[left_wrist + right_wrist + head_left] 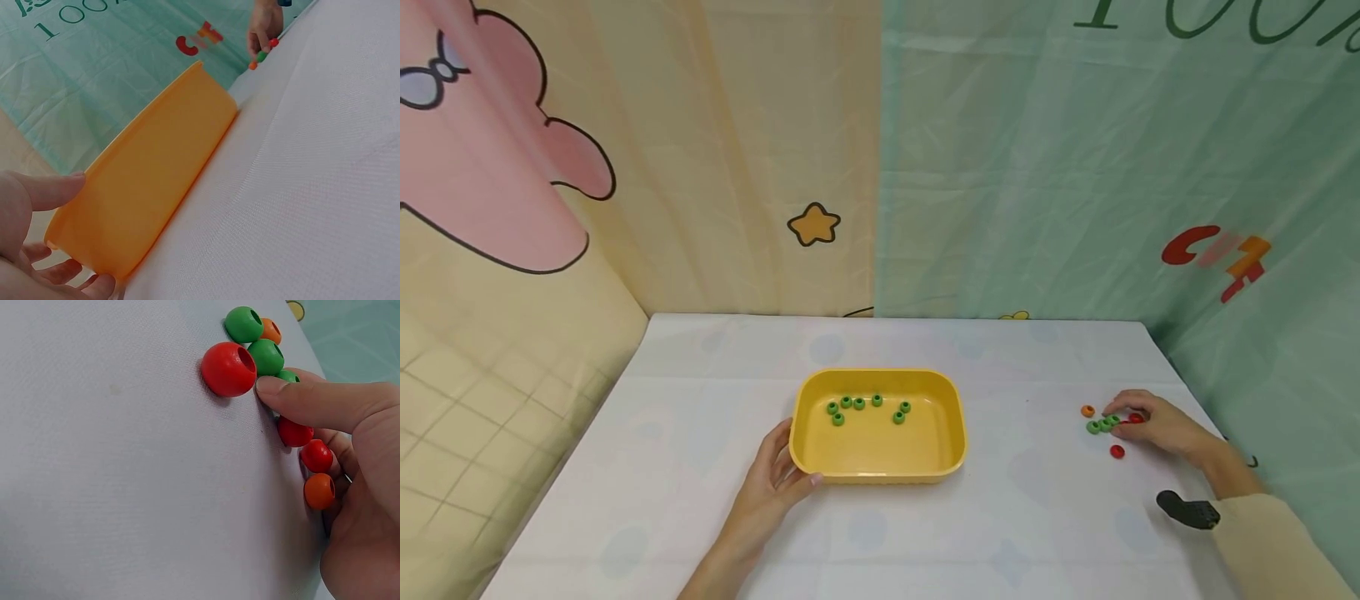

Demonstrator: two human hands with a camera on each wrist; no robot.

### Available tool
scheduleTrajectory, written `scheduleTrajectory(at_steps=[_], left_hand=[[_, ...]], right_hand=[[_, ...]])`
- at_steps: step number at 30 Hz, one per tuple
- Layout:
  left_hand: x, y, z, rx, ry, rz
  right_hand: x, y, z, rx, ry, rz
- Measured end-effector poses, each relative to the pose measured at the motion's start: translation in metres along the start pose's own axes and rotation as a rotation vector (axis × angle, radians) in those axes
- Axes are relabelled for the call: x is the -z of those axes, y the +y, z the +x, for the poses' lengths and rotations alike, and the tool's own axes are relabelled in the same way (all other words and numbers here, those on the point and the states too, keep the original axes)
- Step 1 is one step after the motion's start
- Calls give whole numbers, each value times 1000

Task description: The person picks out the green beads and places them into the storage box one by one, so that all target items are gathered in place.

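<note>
A yellow plastic tray (880,454) stands on the table with several green beads (859,404) on its floor. My left hand (766,492) grips the tray's left end, thumb at the near rim and fingers against the side wall. At the right of the table, my right hand (1172,429) reaches into a small group of beads. In the right wrist view its thumb and forefinger pinch a green bead (289,375), partly hidden by the thumb. Two more green beads (266,357), a large-looking red bead (229,369) and an orange bead (270,331) lie beside the fingertips.
Under the right palm lie more red beads (317,456) and an orange bead (319,491). A white patterned cloth (1000,533) covers the table. Printed curtains (1037,167) hang behind and beside it. A black strap end (1187,510) sticks out at the right sleeve.
</note>
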State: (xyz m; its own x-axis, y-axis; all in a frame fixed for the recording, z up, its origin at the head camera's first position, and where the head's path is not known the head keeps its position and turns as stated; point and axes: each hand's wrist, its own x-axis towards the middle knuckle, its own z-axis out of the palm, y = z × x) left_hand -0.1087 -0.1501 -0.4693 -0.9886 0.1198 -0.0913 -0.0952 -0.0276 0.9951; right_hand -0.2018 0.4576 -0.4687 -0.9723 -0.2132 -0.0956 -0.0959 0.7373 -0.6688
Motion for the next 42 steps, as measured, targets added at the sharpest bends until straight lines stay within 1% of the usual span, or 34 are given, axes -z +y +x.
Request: scheduleTrajectory(at_steps=[5, 12, 18, 22, 27, 32, 39, 42], left_hand=[[0, 0, 0, 2, 5, 3], [-1, 0, -1, -5, -1, 4], [-1, 0, -1, 0, 3, -11], [-1, 0, -1, -1, 4, -9], [-1, 0, -1, -4, 2, -8], [0, 0, -1, -10, 0, -2], [0, 0, -2, -7, 2, -1], [-1, 0, -1, -5, 4, 4]], right_hand=[[0, -1, -2, -18, 8, 0], [9, -7, -4, -65, 5, -39], [18, -16, -2, -73, -15, 8], [22, -26, 2, -65, -22, -14], [22, -39, 9, -52, -47, -36], [19, -50, 19, -28, -65, -17], [10, -71, 30, 21, -97, 29], [6, -78, 38, 45, -114, 25]])
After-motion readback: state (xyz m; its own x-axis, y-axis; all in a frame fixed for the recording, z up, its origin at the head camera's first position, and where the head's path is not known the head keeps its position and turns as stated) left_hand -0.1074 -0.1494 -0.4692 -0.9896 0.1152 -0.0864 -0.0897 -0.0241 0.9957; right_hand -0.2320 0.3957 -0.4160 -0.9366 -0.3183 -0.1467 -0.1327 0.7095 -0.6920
